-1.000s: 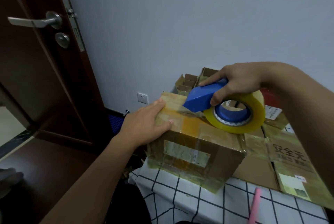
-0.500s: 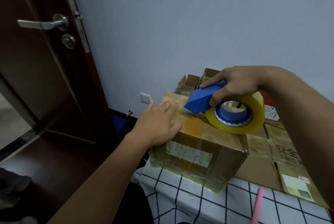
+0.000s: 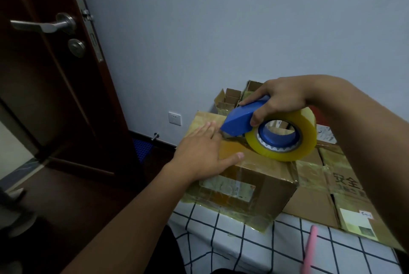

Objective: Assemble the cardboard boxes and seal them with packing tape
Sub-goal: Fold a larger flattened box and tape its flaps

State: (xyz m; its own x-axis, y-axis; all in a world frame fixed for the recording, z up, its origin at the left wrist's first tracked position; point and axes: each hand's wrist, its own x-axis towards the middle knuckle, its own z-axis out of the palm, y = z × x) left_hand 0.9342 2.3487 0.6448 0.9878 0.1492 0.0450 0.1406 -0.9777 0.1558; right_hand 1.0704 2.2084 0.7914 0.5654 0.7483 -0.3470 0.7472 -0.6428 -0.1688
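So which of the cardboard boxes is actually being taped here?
The upright closed box at the table's left corner, under both hands. The boxes to its right lie flattened, and the small ones behind stand open.

We note the box at centre is brown cardboard, matt where bare, glossy where clear yellowish tape covers its top and front; a pale paper label shows under the film. The tape dispenser is smooth blue plastic with a slight sheen; its tape roll is glossy, translucent yellow. At lower right, the tablecloth looks like white cloth with a dark grid. At upper left, the door is dark wood, semi-gloss; its handle is brushed metal. The wall is matt, painted.
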